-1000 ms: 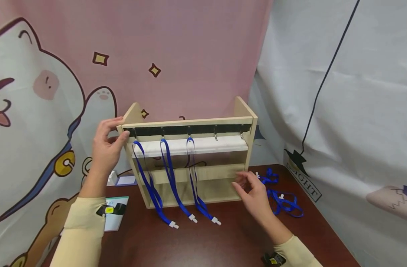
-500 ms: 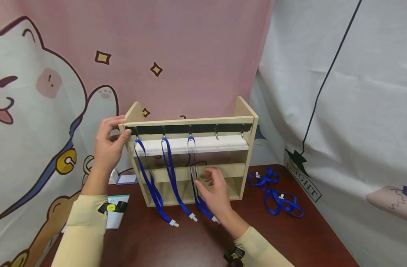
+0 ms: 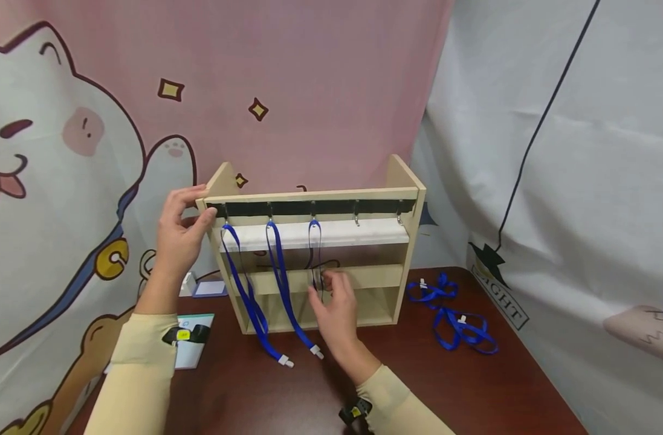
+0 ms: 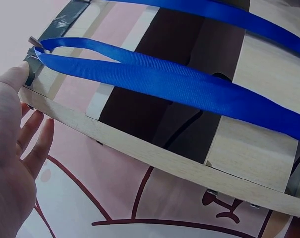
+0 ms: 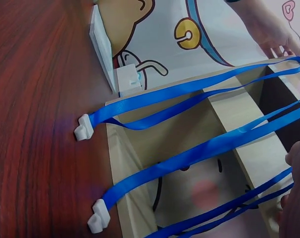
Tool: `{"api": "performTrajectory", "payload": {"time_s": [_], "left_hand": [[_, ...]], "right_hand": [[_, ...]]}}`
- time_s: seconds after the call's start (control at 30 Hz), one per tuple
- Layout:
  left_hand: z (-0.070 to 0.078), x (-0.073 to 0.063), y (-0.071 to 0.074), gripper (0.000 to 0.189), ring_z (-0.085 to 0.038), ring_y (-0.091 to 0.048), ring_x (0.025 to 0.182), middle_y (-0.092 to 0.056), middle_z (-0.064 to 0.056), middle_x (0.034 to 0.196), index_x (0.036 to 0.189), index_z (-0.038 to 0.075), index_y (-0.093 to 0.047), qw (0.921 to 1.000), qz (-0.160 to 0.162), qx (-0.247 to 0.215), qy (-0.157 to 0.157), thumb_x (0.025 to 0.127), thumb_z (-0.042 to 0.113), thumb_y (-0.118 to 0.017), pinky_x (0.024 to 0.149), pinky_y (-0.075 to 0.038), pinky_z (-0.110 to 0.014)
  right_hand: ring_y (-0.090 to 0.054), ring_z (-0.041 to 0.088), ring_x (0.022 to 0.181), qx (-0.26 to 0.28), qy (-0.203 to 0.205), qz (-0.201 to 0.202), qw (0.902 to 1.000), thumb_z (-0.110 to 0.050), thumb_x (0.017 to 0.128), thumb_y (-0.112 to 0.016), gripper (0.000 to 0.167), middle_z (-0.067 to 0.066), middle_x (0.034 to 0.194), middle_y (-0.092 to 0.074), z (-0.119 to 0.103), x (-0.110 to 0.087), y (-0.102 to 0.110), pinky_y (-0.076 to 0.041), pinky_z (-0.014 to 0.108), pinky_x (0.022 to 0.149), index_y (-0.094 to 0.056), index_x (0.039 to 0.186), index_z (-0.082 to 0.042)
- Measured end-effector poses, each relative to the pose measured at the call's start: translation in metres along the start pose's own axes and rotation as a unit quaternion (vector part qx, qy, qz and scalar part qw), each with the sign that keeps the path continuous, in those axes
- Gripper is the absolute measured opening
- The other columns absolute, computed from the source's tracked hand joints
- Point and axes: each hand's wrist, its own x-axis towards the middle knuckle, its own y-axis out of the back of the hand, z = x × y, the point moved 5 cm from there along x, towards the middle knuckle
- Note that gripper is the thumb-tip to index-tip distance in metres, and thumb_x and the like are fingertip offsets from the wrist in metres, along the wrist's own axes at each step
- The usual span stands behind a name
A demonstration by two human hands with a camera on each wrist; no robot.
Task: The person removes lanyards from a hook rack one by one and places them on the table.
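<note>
My left hand (image 3: 179, 235) grips the top left corner of a wooden rack (image 3: 326, 281), its thumb on the front and its fingers around the side. Several metal hooks line the rack's black strip (image 3: 336, 207). A blue lanyard (image 3: 243, 290) hangs from the leftmost hook and a second blue lanyard (image 3: 281, 272) from the one beside it; both end in white clips. My right hand (image 3: 336, 314) has its thumb and curled fingers around the straps of the third blue lanyard (image 3: 314, 232), below its hook. That lanyard's lower end is hidden behind the hand in the head view.
Two loose blue lanyards, one farther back (image 3: 433, 292) and one nearer (image 3: 464, 329), lie on the dark table (image 3: 418, 386) right of the rack. At its left are a white-and-teal booklet (image 3: 191, 350), a blue-edged card (image 3: 210, 289) and a small white block (image 3: 187, 284).
My right hand has moved left from the rack's right side to the third hanging lanyard, and its fingers are now around the straps. My left hand has kept its grip on the corner.
</note>
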Motion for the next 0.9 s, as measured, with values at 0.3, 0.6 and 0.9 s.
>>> {"api": "performTrajectory", "payload": {"time_s": [0.3, 0.6, 0.9], "left_hand": [[0.0001, 0.0001, -0.0002, 0.033, -0.013, -0.054, 0.128, -0.057, -0.010, 0.154, 0.141, 0.000, -0.066, 1.0000, -0.001, -0.003, -0.001, 0.109, 0.007, -0.069, 0.096, -0.049, -0.023], [0.0032, 0.0005, -0.0006, 0.033, -0.014, -0.054, 0.128, -0.057, -0.010, 0.154, 0.141, -0.001, -0.066, 1.0000, -0.002, -0.005, -0.001, 0.109, 0.008, -0.069, 0.096, -0.049, -0.023], [0.0021, 0.0001, -0.0006, 0.034, -0.014, -0.054, 0.128, -0.057, -0.011, 0.154, 0.141, -0.001, -0.065, 1.0000, -0.004, -0.001, 0.002, 0.109, 0.008, -0.069, 0.096, -0.049, -0.022]], "right_hand": [[-0.068, 0.024, 0.086, 0.022, 0.012, 0.040, 0.9989, 0.001, 0.092, -0.083, 0.018, 0.008, 0.096, -0.069, 0.0030, -0.0020, -0.0027, -0.061, 0.044, 0.074, -0.074, 0.107, -0.003], [-0.071, 0.021, 0.082, 0.044, 0.009, 0.046, 0.9979, 0.003, 0.093, -0.080, 0.010, 0.005, 0.094, -0.073, 0.0053, -0.0019, -0.0034, -0.061, 0.040, 0.071, -0.077, 0.100, -0.004], [-0.070, 0.021, 0.079, 0.076, -0.029, 0.031, 0.9962, -0.003, 0.097, -0.078, 0.003, 0.003, 0.090, -0.075, 0.0087, -0.0012, 0.0005, -0.061, 0.034, 0.070, -0.080, 0.096, -0.002]]}}
